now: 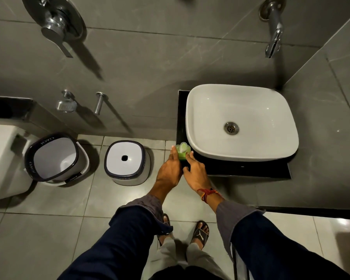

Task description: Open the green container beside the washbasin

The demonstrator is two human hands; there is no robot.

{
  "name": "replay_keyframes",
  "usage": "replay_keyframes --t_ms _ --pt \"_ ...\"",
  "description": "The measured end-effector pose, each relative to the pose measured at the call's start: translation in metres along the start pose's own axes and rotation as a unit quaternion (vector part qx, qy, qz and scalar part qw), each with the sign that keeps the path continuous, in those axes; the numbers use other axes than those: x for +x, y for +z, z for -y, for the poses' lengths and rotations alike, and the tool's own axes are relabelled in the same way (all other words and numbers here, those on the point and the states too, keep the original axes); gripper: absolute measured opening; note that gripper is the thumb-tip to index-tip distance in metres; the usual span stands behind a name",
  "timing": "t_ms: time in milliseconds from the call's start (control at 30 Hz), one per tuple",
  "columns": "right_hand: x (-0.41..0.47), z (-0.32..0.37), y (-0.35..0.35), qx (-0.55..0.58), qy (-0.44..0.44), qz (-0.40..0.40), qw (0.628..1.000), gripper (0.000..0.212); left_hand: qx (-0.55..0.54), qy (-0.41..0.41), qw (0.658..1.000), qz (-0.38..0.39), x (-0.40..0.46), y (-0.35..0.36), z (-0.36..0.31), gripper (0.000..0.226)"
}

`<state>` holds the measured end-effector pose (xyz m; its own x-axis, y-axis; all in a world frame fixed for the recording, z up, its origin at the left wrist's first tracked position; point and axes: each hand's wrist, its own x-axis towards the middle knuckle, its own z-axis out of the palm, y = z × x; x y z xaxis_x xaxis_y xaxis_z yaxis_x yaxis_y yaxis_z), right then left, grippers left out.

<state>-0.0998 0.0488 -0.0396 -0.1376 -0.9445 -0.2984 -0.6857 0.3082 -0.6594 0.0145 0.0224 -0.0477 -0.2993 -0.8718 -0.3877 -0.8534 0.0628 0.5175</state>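
A small green container (pixel 181 152) stands on the black counter (pixel 240 170) at the front left corner of the white washbasin (pixel 240 110). Its pale translucent flip cap (pixel 183 147) is tilted up. My left hand (pixel 170 170) wraps the container's left side, fingers up along it. My right hand (pixel 195 171) touches its right side with the fingertips near the top. The lower part of the container is hidden behind both hands.
A wall tap (pixel 274 35) hangs above the washbasin. On the tiled floor to the left stand a white stool (pixel 126 161) and a white bucket (pixel 53 158), beside a toilet (pixel 0 158). A shower mixer handle (pixel 57 23) is on the wall.
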Motion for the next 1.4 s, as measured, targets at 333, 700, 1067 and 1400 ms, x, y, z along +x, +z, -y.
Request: replay_keyframes --t_ms 333,700,1067,1400 --pt "-0.006 -0.013 0.009 -0.012 -0.003 0.017 1.0 0.066 -0.009 0.009 0.999 0.034 -0.008 0.005 0.013 0.098" --pt "0.018 0.034 -0.01 0.047 -0.037 -0.16 0.985 0.059 -0.175 0.019 0.984 -0.003 0.021 -0.029 0.01 0.082" --pt "0.041 0.044 -0.02 0.025 -0.046 -0.133 0.99 0.043 -0.136 0.034 0.99 0.004 0.02 -0.026 0.008 0.075" --pt "0.037 0.044 -0.021 0.039 -0.073 -0.135 0.987 0.055 -0.106 0.046 0.993 -0.009 0.021 -0.024 0.015 0.075"
